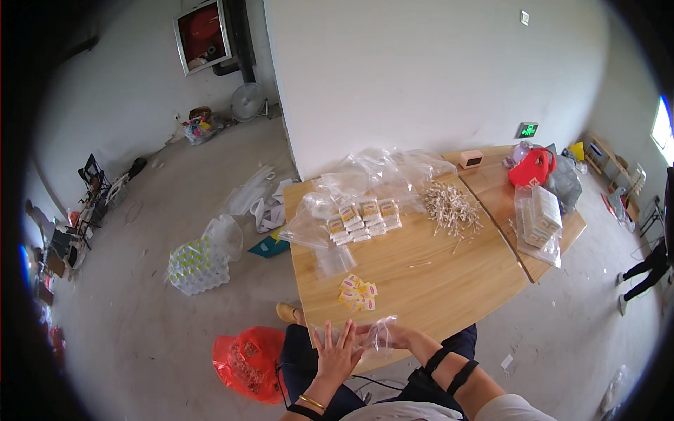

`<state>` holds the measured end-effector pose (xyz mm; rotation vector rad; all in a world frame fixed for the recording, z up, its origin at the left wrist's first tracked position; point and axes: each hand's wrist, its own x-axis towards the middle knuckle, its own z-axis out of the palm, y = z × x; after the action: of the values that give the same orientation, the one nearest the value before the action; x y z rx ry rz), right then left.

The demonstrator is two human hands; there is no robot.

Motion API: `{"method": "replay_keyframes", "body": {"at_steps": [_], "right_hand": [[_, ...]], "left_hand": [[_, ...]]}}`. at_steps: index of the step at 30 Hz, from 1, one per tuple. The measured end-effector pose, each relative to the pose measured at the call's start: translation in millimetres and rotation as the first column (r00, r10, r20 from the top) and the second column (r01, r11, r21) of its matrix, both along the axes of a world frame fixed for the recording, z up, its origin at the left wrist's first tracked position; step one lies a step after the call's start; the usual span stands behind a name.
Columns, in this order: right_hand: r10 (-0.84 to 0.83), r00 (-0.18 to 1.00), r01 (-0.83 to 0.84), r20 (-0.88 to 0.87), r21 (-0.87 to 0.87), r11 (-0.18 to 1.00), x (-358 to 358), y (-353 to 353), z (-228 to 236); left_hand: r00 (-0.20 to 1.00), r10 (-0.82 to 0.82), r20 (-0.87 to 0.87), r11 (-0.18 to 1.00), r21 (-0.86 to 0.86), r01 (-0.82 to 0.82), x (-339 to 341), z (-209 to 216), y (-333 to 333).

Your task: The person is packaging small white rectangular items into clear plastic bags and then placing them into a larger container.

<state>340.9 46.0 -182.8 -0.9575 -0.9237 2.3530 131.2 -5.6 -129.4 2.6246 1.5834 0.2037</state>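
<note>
Left hand (337,352): fingers spread, palm down, over clear film at the near edge of the bench (428,298). Right hand (396,341): just beside it, behind a crumpled clear plastic bag (382,325); can't tell if it's pinching or only touching. The bag is at both hands, mostly at the right one, contents not readable.

Landmark = loose yellow-and-white cards (358,292). Hands and bag are on the near side of the cards, apart from them. Beyond the cards: a small flat clear bag (335,261), then stacked packets of white sticks (365,221), each topped with a card. Right of and beyond the cards: a heap of loose cotton swabs (453,208), a few strays nearer. Far beyond: big clear plastic sheets or bags (379,172). Well right: bagged packs (540,217) and a red pouch (533,167). Left, on the floor: a red plastic bag (247,365).

Progress, my judgement: partway. Stacked packets look finished; the bag at hand, loose cards and swabs look left over.
</note>
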Motion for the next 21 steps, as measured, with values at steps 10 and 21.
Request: {"method": "replay_keyframes", "body": {"at_steps": [10,21], "right_hand": [[0.360,0.801,-0.517,0.479,0.249,0.819,-11.2,-2.8,2.6],[-0.074,0.996,0.086,-0.059,0.236,0.968,-25.5,-17.5,14.7]], "left_hand": [[0.990,-0.144,-0.006,0.990,0.008,0.144,-2.8,-7.2,2.9],[0.940,-0.016,0.340,0.999,0.051,-0.001,-15.0,-4.8,0.2]]}}
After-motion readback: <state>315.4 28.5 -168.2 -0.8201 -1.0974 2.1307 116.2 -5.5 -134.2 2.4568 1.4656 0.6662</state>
